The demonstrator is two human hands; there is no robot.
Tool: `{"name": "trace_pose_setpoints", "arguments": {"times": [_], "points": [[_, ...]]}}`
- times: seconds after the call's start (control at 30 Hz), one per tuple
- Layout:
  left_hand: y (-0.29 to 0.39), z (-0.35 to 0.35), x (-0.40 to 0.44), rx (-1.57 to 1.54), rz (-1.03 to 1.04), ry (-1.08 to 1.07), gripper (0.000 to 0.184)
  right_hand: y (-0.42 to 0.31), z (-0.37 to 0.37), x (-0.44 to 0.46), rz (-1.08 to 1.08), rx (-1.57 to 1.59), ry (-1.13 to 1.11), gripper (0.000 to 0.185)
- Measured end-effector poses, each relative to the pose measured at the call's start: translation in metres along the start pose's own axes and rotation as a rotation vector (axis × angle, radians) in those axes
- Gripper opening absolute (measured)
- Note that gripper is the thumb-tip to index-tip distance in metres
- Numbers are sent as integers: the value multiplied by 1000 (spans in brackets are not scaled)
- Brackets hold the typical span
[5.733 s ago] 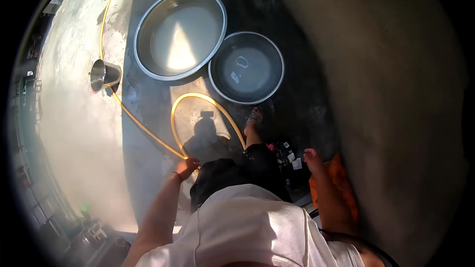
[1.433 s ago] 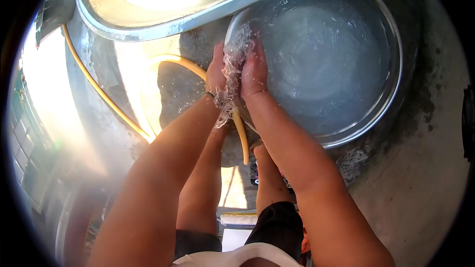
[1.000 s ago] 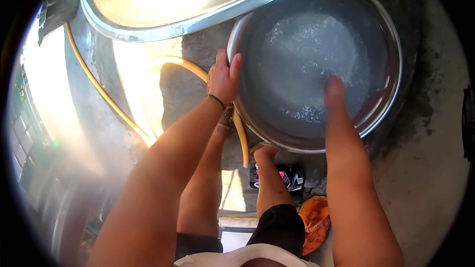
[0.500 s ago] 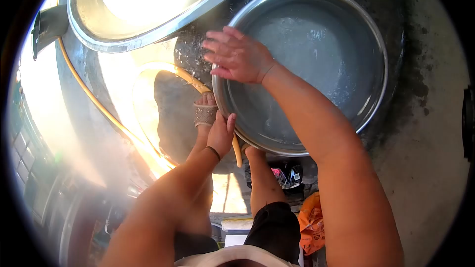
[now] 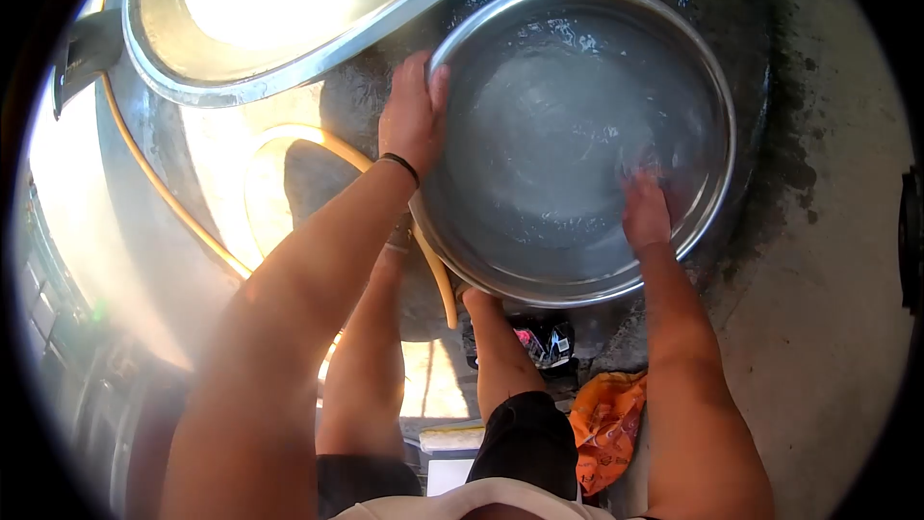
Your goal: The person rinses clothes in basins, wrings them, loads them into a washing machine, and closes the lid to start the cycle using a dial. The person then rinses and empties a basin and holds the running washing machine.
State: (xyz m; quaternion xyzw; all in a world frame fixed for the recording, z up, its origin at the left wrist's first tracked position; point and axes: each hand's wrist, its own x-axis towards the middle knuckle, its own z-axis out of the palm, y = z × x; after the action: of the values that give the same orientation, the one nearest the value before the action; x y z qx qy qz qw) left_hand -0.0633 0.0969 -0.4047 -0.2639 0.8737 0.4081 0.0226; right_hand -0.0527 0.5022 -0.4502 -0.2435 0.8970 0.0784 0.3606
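Observation:
A large round metal basin (image 5: pixel 729 140) holds cloudy greyish water (image 5: pixel 539 149) whose surface is rippled. My left hand (image 5: pixel 412 116) grips the basin's left rim, fingers on the outside and the thumb over the edge. On the opposite side, my right hand (image 5: pixel 647 210) dips into the water near the lower right wall. Its fingertips are under the surface and smeared, so how they are held is hidden.
A bigger metal tub (image 5: pixel 241 91) with glare inside stands at the upper left. A yellow hose (image 5: pixel 159 178) curls over the wet floor by my feet. An orange plastic bag (image 5: pixel 606 424) and a black packet (image 5: pixel 553 342) lie near my legs.
My left hand has moved up along the rim to the basin's upper left. My right hand has gone from above the left rim to the right side, into the water.

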Motion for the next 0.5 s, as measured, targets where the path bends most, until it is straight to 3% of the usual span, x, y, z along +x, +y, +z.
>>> {"name": "trace_pose_setpoints", "arguments": {"times": [0.07, 0.1, 0.17, 0.2, 0.23, 0.27, 0.3, 0.33, 0.4, 0.43, 0.5], "points": [[13, 3, 5, 225, -80, -57, 35, -56, 21, 3, 315, 120, -305, 43], [17, -2, 5, 201, -157, -134, 37, -82, 84, 7, 281, 141, -309, 38], [17, -1, 5, 224, -139, -111, 38, -157, 60, 25, -51, -23, -390, 30], [18, 3, 3, 227, -128, -82, 38, -196, 32, 45, 79, 255, -462, 30], [17, 5, -1, 229, -130, -87, 38, -223, 22, 73, -208, 181, -578, 31], [15, 6, 0, 250, -109, -65, 39, -245, -16, 103, -345, 161, -580, 30], [14, 5, 1, 271, -91, -47, 40, -259, -40, 133, -326, 282, -360, 32], [14, 5, 1, 273, -91, -52, 40, -240, -145, 141, -359, 384, -462, 33], [16, 5, 2, 300, -153, -80, 38, -185, -155, 207, -389, 374, -129, 34], [17, 5, 2, 295, -153, -79, 38, -134, -181, 222, -383, 489, -208, 33], [17, 4, 3, 293, -116, -78, 37, -13, -167, 198, -185, 1215, 44, 35]]}}
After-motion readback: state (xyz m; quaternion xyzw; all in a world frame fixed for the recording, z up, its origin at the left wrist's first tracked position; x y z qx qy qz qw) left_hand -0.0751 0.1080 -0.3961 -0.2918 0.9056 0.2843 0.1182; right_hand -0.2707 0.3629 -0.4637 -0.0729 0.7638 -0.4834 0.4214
